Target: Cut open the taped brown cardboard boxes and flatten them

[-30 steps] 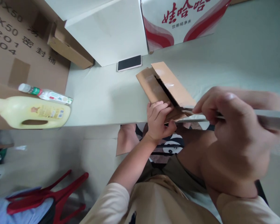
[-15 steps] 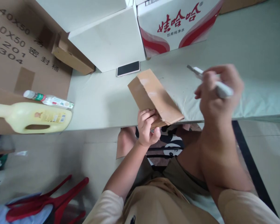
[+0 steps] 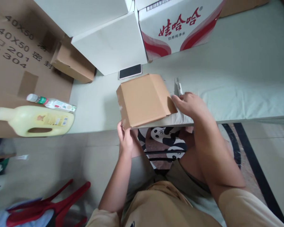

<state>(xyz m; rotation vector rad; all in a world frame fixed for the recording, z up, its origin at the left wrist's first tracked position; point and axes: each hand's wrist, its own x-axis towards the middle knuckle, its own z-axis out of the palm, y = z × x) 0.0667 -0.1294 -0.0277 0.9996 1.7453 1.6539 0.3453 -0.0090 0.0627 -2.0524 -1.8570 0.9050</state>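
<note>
A flat brown cardboard piece (image 3: 143, 101) with folded side flaps lies at the front edge of the covered table. My left hand (image 3: 125, 138) grips its lower left corner, fingers closed on the cardboard. To the right of the cardboard, my right hand (image 3: 190, 104) rests low over the cloth, its thumb near the right flap. A white utility knife (image 3: 180, 88) sticks out beyond the right fingers, which are partly hidden; whether they still hold it cannot be made out.
Behind the cardboard are a phone (image 3: 130, 72), a white box (image 3: 111, 44) and a red-and-white carton (image 3: 180, 28). At the left lie a yellow jug (image 3: 44, 121) and a small bottle (image 3: 52, 103). A red chair (image 3: 49, 205) stands lower left.
The cardboard has turned and opened out into a wider, flatter shape. My left hand has shifted left to its corner. My right hand has come down and left, with the knife now at the cloth.
</note>
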